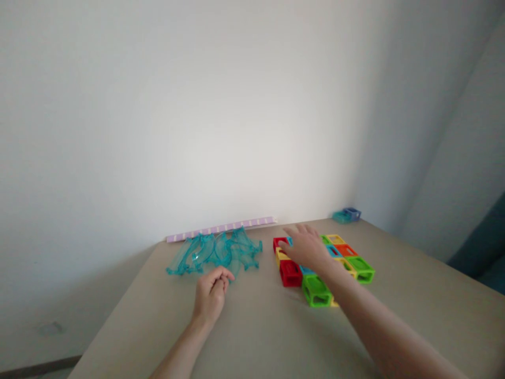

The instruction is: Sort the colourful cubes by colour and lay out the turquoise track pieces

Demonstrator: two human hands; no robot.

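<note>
On the beige table (252, 326) there is a group of coloured hollow blocks (321, 263), and I use this group as the landmark for all places. The blocks are red, yellow, blue, orange and green, and they lie touching each other in rows, with their open sides turned up or to the front.

The right hand (305, 246) lies over the far left part of the block group. Its palm faces down and the fingers are spread flat, so the hand is open and grips nothing; it rests on the blocks or just above them, I cannot tell which. The red block (291, 273) is just below this hand, at the left edge of the group, and a green block (316, 291) stands at the near corner.

The left hand (212, 295) is well to the left of the block group, resting on the table. Its fingers are curled in loosely toward the palm; whether it holds some small thing I cannot tell.

Just beyond the left hand, also left of the blocks, lies a heap of clear turquoise track pieces (215, 252). Behind this heap, along the white wall (197, 131), is a long lilac strip (221, 229). Beyond the block group, at the far right corner of the table, are two small blue pieces (347, 215), apart from everything else.
</note>
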